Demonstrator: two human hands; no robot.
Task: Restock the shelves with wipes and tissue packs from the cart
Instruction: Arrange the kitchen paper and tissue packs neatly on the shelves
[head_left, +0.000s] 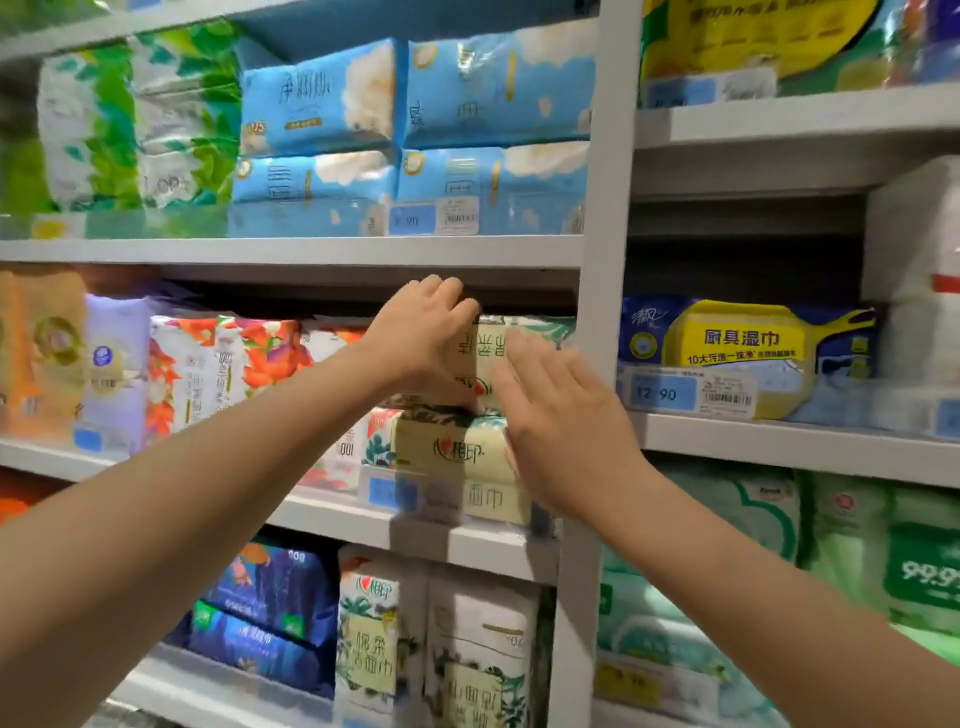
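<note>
Cream-and-green plastic-wrapped tissue pack (492, 353) lies atop a matching lower pack (447, 447) on the grey middle shelf (332, 519), left hand (426, 332) gripping its top edge with curled fingers, right hand (563, 423) (at its 4 o'clock) open and flat, fingers straight.

On the right-hand shelf (779, 441) you can read 厨具湿巾 and, beneath it, 10大污渍一抹净 on the yellow pack (743, 343). The blue pack (647, 325) behind it bears 清风, and the price tag (662, 393) in front says 12 90. The upper price tag (413, 221) ends in 90. The lower cream pack (452, 449) shows 心相印, with 面巾 just beneath. The top cream pack (491, 348) has upside-down characters you cannot make out. Lower down, the white pack (369, 623) reads 心相印 and 棉柔洁面巾, and the green pack (924, 571) shows 99.9.
</note>
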